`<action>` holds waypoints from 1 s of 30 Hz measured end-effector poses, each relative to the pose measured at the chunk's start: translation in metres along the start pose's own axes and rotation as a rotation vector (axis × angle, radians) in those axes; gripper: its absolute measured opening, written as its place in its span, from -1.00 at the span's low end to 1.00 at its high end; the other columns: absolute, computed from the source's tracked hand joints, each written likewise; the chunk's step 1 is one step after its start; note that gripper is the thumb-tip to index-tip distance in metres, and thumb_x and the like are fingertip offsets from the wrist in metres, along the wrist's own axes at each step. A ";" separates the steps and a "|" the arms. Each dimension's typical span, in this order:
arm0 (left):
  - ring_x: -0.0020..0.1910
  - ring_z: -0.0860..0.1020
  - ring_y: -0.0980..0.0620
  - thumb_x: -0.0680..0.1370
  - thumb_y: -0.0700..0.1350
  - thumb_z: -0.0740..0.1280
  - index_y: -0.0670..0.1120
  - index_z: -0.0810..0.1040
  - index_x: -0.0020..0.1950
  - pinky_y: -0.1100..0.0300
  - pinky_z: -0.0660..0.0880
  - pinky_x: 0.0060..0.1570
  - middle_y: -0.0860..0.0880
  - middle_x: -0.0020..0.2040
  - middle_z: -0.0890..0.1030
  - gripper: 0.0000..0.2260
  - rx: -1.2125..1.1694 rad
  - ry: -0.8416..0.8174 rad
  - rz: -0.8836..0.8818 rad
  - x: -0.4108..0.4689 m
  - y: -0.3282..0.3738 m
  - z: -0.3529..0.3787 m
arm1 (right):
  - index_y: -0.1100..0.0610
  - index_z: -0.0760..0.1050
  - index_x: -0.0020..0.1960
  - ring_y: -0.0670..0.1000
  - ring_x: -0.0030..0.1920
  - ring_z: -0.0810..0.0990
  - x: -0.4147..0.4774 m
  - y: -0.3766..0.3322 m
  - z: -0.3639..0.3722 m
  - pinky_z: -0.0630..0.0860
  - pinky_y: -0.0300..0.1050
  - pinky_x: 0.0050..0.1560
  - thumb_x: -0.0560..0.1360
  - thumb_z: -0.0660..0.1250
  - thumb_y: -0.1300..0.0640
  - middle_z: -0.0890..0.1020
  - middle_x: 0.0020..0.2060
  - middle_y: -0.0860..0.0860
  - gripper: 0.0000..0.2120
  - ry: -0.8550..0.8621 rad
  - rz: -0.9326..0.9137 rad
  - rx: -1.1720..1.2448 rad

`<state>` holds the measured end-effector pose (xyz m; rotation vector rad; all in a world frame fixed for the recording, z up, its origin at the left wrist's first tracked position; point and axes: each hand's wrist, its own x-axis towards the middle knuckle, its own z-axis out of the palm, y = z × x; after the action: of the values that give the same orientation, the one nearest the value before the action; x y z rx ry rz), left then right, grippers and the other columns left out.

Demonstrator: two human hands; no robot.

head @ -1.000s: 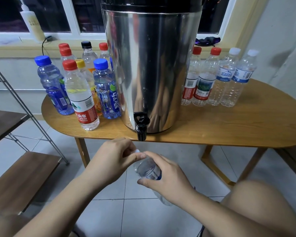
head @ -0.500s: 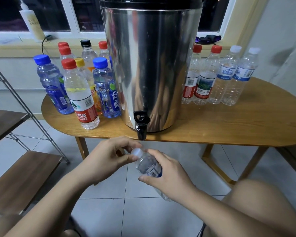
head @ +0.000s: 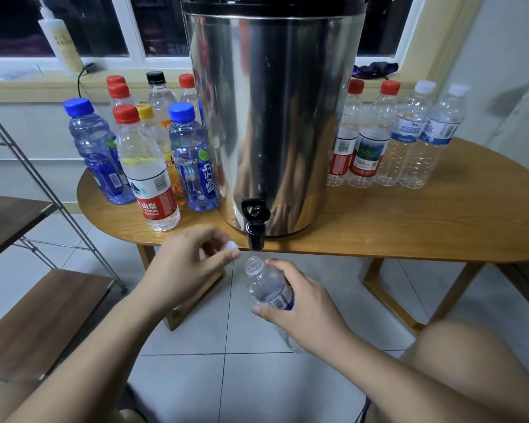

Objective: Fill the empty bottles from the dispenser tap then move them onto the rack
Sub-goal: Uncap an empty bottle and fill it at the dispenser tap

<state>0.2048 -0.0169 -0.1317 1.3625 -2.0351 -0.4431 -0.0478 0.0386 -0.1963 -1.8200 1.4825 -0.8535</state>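
Far left: wood-shelved metal-frame rack [head: 28,315] — none of the bottles in view stands on it. At the left of the oval wooden table [head: 440,227], a cluster of capped plastic bottles [head: 148,166] looks filled, so I'd guess they're waiting for the move. Left hand [head: 184,270] pinches the small white cap [head: 231,245] between thumb and fingertips, just left of the black tap [head: 255,230] on the tall stainless-steel dispenser [head: 272,117]. Clear uncapped bottle [head: 266,285] sits tilted in the right hand [head: 300,303], fingers wrapped round its label, mouth just under the spout. No water running, and the bottle looks empty. Right of the dispenser, four clear empty bottles [head: 368,141] stand capped. Roughly mid-task: fill this one, recap, four more, then rack everything.
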 end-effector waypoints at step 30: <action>0.09 0.69 -0.05 0.69 -0.03 0.45 0.03 0.65 0.31 -0.01 0.61 0.06 0.05 0.07 0.72 -0.80 -0.352 0.237 0.117 0.007 0.049 -0.010 | -0.35 0.37 0.36 -0.22 0.20 0.60 0.010 0.002 0.005 0.55 -0.25 0.19 0.36 0.64 -0.28 0.63 0.20 -0.24 -0.32 0.060 0.038 0.047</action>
<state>0.1754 -0.0025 -0.0934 1.0254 -1.7347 -0.5317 -0.0430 0.0289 -0.1997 -1.7401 1.5174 -0.9241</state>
